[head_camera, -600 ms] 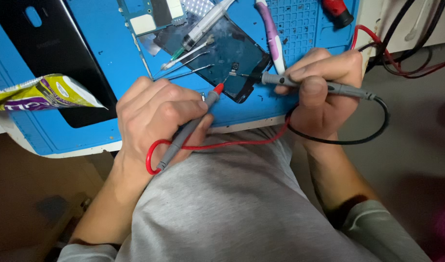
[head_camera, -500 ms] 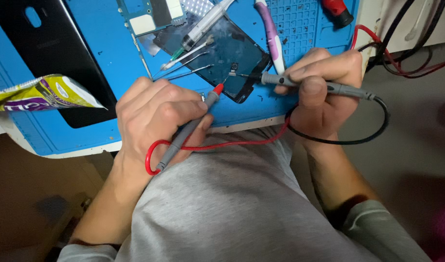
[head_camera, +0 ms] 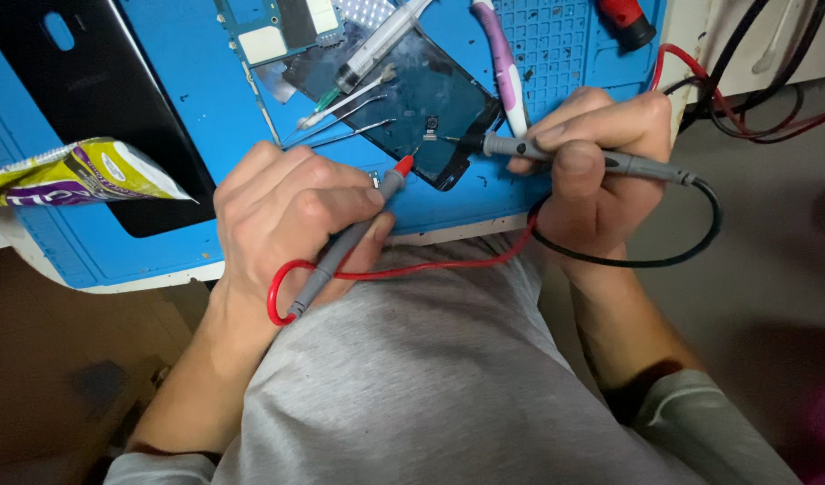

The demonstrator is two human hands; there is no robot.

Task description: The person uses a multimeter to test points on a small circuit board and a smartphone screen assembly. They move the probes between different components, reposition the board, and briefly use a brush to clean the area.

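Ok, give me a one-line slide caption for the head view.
Left hand holds a red-tipped probe, right hand a black-tipped probe, both aimed at a dark phone panel on a blue mat.

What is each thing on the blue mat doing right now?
Left hand: grips red-tipped probe, tip on dark phone panel.
Right hand: grips black-tipped probe, tip on that panel.
Syringe: lying flat.
Tweezers: lying unused.
Black back cover: off, lying flat.

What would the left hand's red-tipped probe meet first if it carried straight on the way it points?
Held in the left hand, the red-tipped probe points up-right; it would probably meet the dark phone panel first, near the black probe's tip, though depth is unclear.
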